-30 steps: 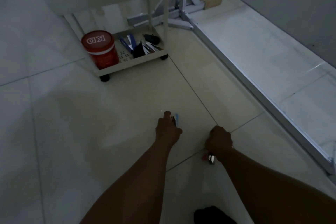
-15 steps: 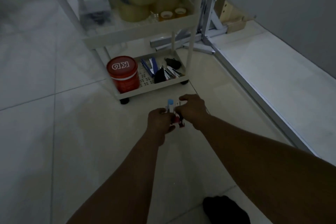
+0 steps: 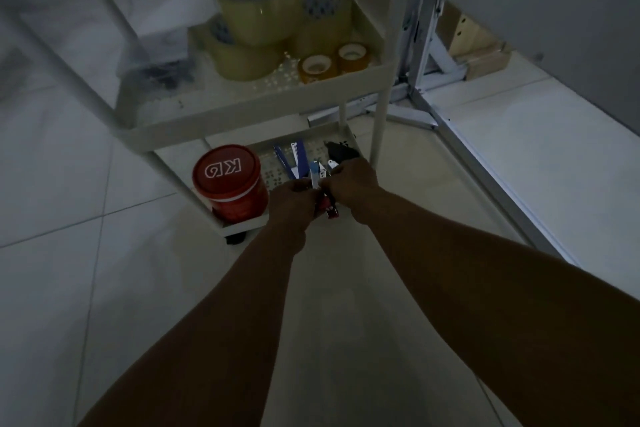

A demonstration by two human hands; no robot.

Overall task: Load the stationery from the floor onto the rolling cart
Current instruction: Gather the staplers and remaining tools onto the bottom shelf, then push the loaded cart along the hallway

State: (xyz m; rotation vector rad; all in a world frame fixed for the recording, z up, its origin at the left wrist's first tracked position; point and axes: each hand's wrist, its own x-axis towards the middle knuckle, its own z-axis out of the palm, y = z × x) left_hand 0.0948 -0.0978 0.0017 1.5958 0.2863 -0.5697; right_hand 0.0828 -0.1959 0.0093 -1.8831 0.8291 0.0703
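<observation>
The room is dim, its floor laid in large glossy pale tiles with thin grout lines. Beyond and to the right of the fingers, a plain grey wall rises over a white metal folding frame, a long white metal rail and pale wooden boards.

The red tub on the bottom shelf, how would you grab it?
Grip the red tub around its round side wall, coming from the open front of the cart. The shelf above leaves little room overhead, and the flat lid offers no handle.
</observation>
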